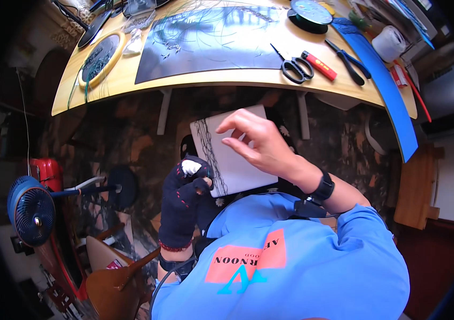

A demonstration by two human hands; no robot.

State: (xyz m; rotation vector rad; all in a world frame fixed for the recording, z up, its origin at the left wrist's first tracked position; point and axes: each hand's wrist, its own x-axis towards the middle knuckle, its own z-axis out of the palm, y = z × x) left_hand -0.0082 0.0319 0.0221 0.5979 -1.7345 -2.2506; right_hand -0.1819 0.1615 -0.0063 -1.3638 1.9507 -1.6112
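A flat white board lies on my lap, tilted a little. Dark, thin, tangled strands run down its left side. My left hand, in a dark navy knitted glove with red stitches and a white patch, is at the board's lower left edge beside the strands. Its fingers are curled together, and what they hold, if anything, is hidden. Above the board hovers my bare right hand. Its fingers are bent, with a gap between thumb and forefinger, and nothing shows in them.
Ahead, a wooden table holds a dark mat, scissors, a red lighter-like object, pliers, a spool and a yellow-rimmed tray. A blue strip overhangs its right side. At left stands a fan.
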